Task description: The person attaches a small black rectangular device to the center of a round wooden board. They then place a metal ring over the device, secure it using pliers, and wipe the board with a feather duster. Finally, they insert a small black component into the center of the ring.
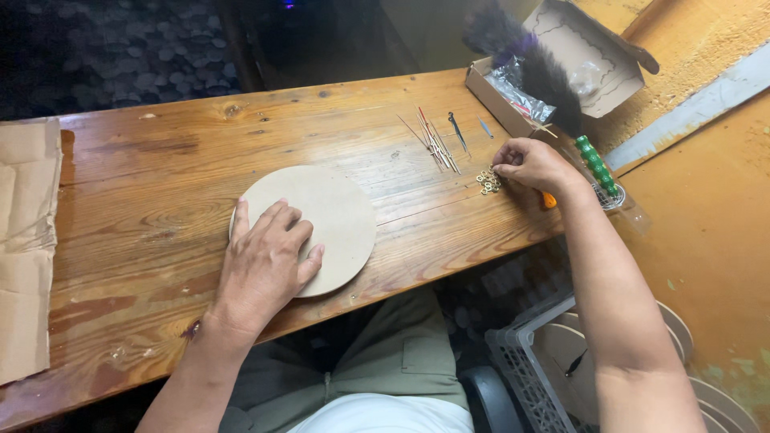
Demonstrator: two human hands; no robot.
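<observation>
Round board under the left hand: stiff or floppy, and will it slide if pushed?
The round board probably stays stiff: it lies dead flat under the left hand with a clean, even edge. It looks thin, so likely light. On the glossy wooden table it may slide easily, and lying flush, its edge could be awkward to lift.

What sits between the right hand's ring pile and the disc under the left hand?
Nothing visible. Bare bench top runs from the brass rings at the right hand to the disc under the left hand. The thin metal pins lie farther back, off that line.
</observation>
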